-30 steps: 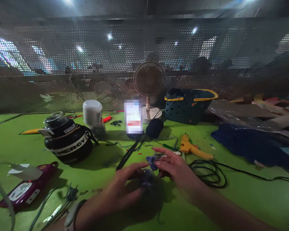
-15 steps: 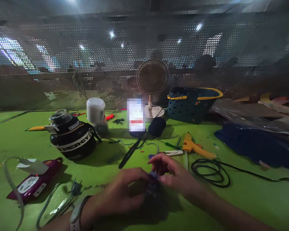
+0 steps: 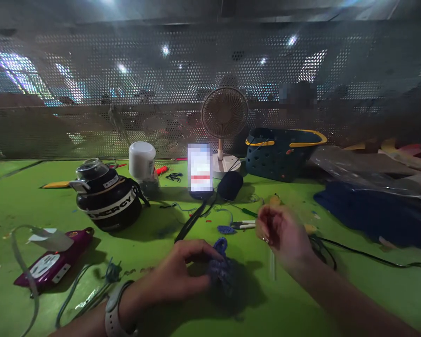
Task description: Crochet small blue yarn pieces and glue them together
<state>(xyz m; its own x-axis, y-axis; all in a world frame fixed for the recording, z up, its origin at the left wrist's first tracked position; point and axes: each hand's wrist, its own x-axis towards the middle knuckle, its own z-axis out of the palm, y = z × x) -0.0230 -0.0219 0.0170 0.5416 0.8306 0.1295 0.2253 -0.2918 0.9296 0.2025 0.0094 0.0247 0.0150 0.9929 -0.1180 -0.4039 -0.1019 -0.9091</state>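
A purple-blue crocheted piece (image 3: 221, 269) with a small loop at its top is held at its left side by my left hand (image 3: 185, 269), thumb and fingers on it. My right hand (image 3: 280, 231) is raised to the right of the piece, apart from it, with its fingers curled and blurred; whether anything is in them is hidden. It covers part of the yellow glue gun (image 3: 275, 200). A small blue crocheted leaf shape (image 3: 226, 229) lies beyond the piece, beside white-handled scissors (image 3: 243, 225).
Behind stand a black bottle (image 3: 108, 199), a white container (image 3: 142, 159), a lit phone (image 3: 199, 168), a fan (image 3: 224, 112) and a basket (image 3: 277, 159). Dark yarn (image 3: 230, 186) lies near the phone. A purple power strip (image 3: 56, 262) is at left, dark blue cloth (image 3: 365, 210) at right.
My right hand has moved away from the crocheted piece, to the right and over the glue gun. The piece and the small leaf shape are now more exposed. My left hand stays at the piece.
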